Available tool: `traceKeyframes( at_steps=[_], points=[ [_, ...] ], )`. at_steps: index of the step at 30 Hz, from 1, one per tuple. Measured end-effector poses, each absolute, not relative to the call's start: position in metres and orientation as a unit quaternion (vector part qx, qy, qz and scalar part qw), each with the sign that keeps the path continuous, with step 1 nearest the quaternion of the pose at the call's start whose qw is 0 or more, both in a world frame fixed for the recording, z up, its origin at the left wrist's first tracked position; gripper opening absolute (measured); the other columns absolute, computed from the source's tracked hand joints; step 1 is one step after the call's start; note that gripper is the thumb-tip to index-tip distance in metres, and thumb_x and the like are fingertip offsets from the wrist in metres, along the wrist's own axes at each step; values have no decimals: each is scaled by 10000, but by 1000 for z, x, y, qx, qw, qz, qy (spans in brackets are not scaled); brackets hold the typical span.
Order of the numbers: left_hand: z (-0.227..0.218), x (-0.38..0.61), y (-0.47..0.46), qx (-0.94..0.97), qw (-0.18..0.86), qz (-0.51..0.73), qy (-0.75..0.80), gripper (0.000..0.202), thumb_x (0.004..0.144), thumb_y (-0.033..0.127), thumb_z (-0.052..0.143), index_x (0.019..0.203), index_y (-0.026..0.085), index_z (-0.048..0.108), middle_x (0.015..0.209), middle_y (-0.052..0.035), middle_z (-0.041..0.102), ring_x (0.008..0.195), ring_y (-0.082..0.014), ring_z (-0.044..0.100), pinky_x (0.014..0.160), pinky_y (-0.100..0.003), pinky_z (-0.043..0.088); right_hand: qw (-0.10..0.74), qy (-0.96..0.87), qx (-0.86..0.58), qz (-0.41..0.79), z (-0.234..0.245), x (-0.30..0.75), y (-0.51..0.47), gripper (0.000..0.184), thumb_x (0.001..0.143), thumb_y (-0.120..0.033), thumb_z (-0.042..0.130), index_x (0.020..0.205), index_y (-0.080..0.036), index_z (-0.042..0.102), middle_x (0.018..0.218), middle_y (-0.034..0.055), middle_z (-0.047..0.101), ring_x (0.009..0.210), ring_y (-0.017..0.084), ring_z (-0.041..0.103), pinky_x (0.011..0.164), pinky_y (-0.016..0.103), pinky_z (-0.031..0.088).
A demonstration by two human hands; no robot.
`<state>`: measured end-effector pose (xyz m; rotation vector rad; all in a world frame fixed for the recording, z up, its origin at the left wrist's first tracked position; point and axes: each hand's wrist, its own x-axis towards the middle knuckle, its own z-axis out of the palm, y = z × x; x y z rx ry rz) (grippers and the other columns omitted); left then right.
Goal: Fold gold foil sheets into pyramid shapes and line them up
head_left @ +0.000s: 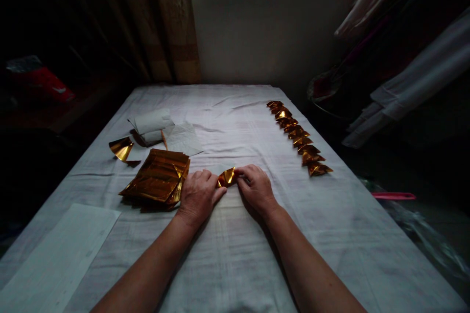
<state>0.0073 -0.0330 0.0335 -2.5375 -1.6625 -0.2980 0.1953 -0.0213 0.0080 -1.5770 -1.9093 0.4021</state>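
Both hands rest on a white cloth-covered table (227,254) and pinch one small gold foil piece (226,177) between them. My left hand (198,195) grips its left side with curled fingers. My right hand (257,188) grips its right side. A stack of flat gold foil sheets (158,176) lies just left of my left hand. A row of several folded gold foil pieces (299,138) runs along the table's right edge, beyond my right hand.
A loose curled gold sheet (122,148) and crumpled white paper (152,126) lie at the far left. A white sheet (62,254) lies at the near left corner. Curtains and a wall stand behind; hanging cloth is at right.
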Motion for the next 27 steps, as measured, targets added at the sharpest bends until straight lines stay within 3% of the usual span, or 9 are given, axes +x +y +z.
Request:
traceKeyframes(
  at_steps=[4, 10, 18, 27],
  points=[
    [27, 2, -32, -841, 63, -125, -522, 129, 930, 318, 599, 946, 224, 684, 897, -41, 687, 851, -231, 596, 751, -360, 376, 293, -760, -570, 104, 12, 194, -24, 205, 849, -167, 645, 994, -272, 744, 934, 41, 674, 906, 207, 583, 814, 334, 422],
    [18, -8, -30, -858, 77, -148, -486, 137, 910, 197, 614, 1012, 240, 694, 962, -37, 718, 846, -217, 619, 744, -354, 419, 261, -802, -534, 56, 15, 190, -27, 120, 883, -264, 670, 945, -303, 766, 1173, 68, 658, 1080, 234, 555, 903, 374, 391],
    [20, -13, -47, -873, 37, -168, -457, 246, 929, 251, 567, 1157, 240, 661, 1089, -78, 685, 1011, -240, 605, 832, -374, 471, 269, -806, -516, 109, 6, 206, -24, 130, 876, -286, 690, 987, -293, 757, 1087, 45, 691, 1028, 206, 590, 889, 361, 405],
    [20, -12, -52, -875, 26, -155, -458, 283, 925, 272, 581, 1199, 266, 653, 1133, -83, 657, 1034, -249, 587, 854, -385, 475, 295, -772, -550, 124, 2, 202, -14, 67, 878, -265, 679, 886, -266, 745, 1061, 29, 711, 1039, 198, 604, 897, 364, 388]
  ],
)
